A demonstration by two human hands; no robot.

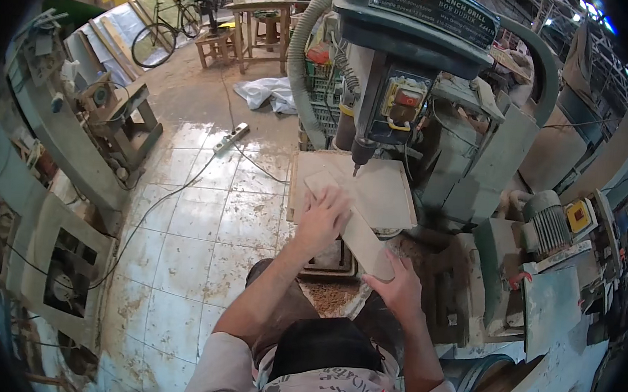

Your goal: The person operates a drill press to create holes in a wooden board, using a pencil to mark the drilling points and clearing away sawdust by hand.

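A long, flat wooden board [365, 243] lies slantwise over the front edge of the drill's work table [385, 195]. My left hand [324, 216] rests on the board's upper part, its fingers slightly blurred. Around the board's near end, my right hand [399, 284] has its thumb on one side and its fingers on the other. Above the table, the chuck [362, 151] of a Wipro bench drill [402, 98] points down with a bit in it, its tip just beyond the board and not plainly touching it.
A power strip [231, 138] with a cable lies on the tiled floor at left. A machine with an electric motor [547, 220] stands at right. Sawdust [331, 297] covers the floor below the board. A flexible hose [307, 59] hangs beside the drill.
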